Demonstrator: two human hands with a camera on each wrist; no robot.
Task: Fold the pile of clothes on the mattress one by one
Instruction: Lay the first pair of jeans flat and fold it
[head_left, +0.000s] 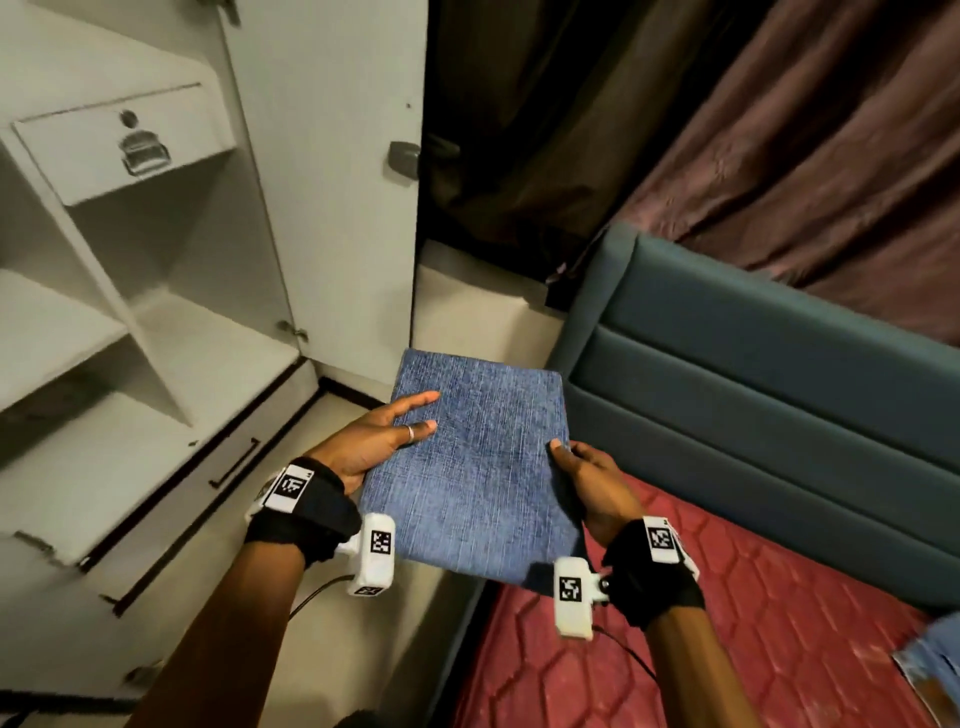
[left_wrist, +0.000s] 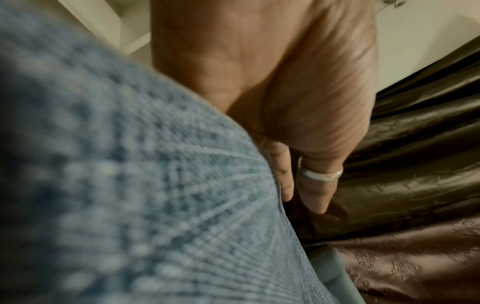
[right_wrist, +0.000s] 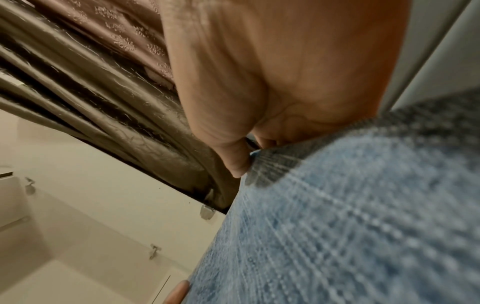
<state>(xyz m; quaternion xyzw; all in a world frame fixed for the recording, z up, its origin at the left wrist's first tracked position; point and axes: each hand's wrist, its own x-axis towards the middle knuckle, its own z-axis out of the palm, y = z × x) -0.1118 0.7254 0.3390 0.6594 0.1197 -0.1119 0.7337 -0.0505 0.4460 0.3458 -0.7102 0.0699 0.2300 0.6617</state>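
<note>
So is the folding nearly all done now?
One piece looks done: the blue denim garment is folded into a neat rectangle. Right now the left hand and the right hand hold it by its sides in the air, near the open white wardrobe. At least one more denim piece lies unfolded on the red mattress, at the picture's edge, so not yet.

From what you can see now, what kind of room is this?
Most likely a bedroom: a red quilted mattress against a padded teal headboard, an open white wardrobe with shelves, and brown curtains.
</note>
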